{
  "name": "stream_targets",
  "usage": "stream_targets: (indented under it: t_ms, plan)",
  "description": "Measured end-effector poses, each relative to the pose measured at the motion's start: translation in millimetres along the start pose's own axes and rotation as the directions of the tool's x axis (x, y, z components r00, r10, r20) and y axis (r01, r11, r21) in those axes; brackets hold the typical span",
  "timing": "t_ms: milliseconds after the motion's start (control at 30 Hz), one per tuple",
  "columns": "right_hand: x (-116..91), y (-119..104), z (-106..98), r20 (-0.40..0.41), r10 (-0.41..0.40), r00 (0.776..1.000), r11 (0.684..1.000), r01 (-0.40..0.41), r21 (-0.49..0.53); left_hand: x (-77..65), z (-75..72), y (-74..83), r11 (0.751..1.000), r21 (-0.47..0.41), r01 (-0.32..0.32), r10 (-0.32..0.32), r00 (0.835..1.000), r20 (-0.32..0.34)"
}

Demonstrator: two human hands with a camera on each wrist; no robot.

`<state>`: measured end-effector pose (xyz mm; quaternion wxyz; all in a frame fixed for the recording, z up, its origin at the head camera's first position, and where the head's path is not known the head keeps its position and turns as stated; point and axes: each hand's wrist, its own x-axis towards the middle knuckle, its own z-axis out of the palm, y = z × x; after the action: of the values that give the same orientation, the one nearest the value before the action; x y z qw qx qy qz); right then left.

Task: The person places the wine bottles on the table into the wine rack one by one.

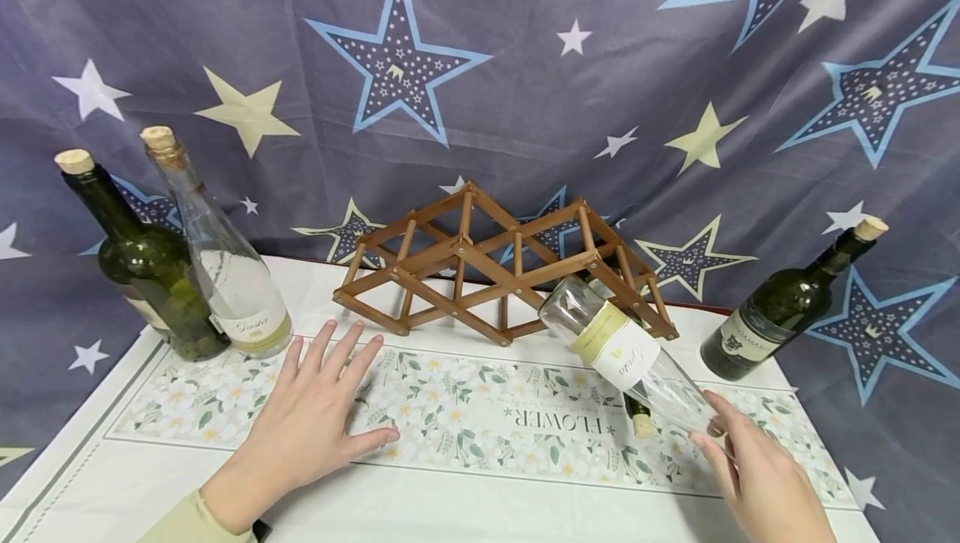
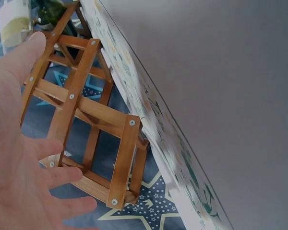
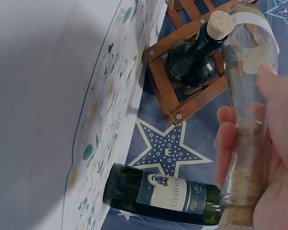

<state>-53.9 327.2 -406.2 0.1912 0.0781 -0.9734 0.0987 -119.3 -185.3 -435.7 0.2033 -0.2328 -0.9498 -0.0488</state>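
Clear bottle (image 1: 628, 356): right hand (image 1: 772, 468) grips neck; axis slants base-first toward rack (image 1: 491, 268) near table's far edge (image 1: 311, 283); left hand (image 1: 318, 410) splayed, empty.

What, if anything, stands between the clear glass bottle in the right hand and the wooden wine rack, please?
A corked green wine bottle occupies the right-end compartment of the wooden wine rack, its neck jutting forward. Nothing visible stands between the clear glass bottle and the neighbouring compartments.

Clear corked bottle (image 1: 628, 356) slants, base toward wooden rack (image 1: 504, 276), contact unclear.
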Motion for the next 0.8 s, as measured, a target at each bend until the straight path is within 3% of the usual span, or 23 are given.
stream_targets:
  t_ms: [600,800]
  plan:
    - [-1.0,-5.4,-1.7,0.018,0.073,0.997,0.997,-0.073,0.009,0.1,-2.0,2.1,1.000,-0.008,0.007,-0.007,1.000,0.009]
    - [-1.9,-10.7,-1.5,0.077,0.131,0.988,0.991,-0.132,0.014,-0.6,-2.3,2.1,1.000,-0.014,0.009,-0.008,1.000,0.009]
